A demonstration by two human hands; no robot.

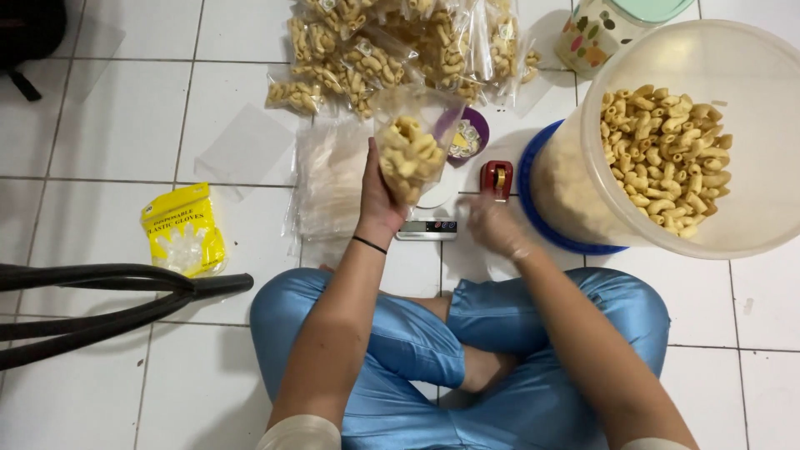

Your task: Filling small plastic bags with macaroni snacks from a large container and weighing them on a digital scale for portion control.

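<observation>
Left hand (pixel 379 196) grips clear bag of macaroni snacks (pixel 408 150), raised above digital scale (pixel 427 227). Right hand (pixel 493 225), in thin clear glove, blurred; grip state indeterminate. Tape dispenser (pixel 497 178) just beside. Large snack tub (pixel 667 142) at right. Filled bags (pixel 392 50) beyond. Yellow glove packet (pixel 183 229) on left tiles.

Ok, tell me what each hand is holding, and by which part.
The left hand holds a clear bag of snacks by its lower side. The right hand, blurred and in a thin glove, holds nothing that can be made out.

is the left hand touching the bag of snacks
Touching: the head view shows the left hand gripping the clear bag of macaroni snacks from the side.
</observation>
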